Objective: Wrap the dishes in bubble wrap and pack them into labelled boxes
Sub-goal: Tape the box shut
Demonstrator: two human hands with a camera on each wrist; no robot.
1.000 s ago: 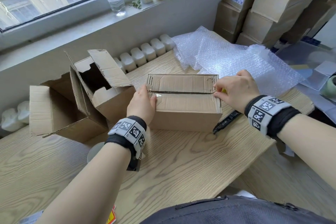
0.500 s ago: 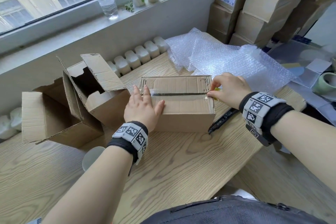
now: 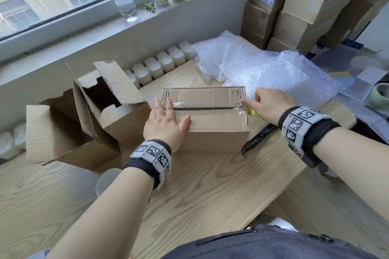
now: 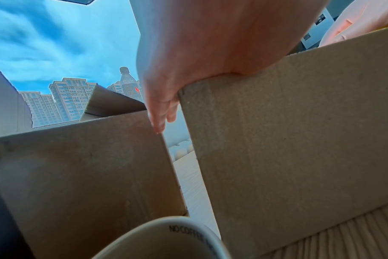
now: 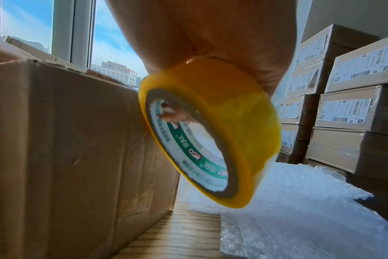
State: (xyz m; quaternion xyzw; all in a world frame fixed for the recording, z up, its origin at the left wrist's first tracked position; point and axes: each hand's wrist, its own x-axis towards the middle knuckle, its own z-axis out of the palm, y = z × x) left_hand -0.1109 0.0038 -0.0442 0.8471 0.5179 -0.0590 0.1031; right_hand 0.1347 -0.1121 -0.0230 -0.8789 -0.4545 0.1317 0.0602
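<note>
The left hand lies flat on the box. The right hand holds the tape roll at the box's right end, maybe touching it.

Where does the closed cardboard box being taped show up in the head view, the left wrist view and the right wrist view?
Head: closed box sits mid-frame on the table, left hand flat on top, right hand at its right end.
Left wrist: its side wall fills the right half.
Right wrist: its end wall fills the left half, beside the yellow tape roll.
Shared landmark: the stacked labelled boxes, seen in the head and right wrist views.
</note>
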